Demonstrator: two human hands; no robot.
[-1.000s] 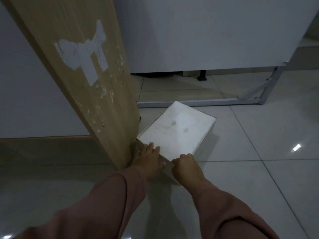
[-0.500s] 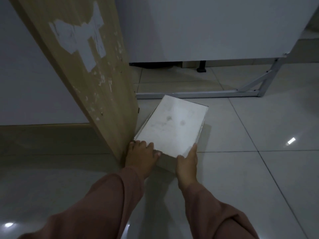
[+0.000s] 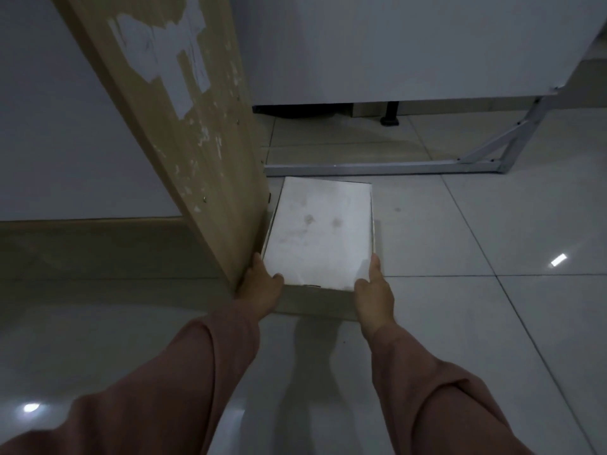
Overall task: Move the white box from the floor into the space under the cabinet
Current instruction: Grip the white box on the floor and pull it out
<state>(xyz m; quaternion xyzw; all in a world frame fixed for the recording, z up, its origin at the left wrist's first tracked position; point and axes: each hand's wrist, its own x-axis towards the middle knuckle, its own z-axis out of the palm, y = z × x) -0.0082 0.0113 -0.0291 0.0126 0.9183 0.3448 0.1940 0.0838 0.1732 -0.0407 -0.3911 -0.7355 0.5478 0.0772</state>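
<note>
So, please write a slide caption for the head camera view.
Both hands, left hand and right hand, grip a white box beside a wooden panel.

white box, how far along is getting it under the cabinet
Done: both hands grip the white box, left hand and right hand at its near corners. In hand: its far edge nears the metal frame rail. Left: getting it under the white cabinet.

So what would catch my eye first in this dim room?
The white box in the middle of the floor, gripped at its near corners by the left hand and right hand. Then the scuffed wooden panel leaning tall on its left, with the metal frame lying just beyond it.
</note>
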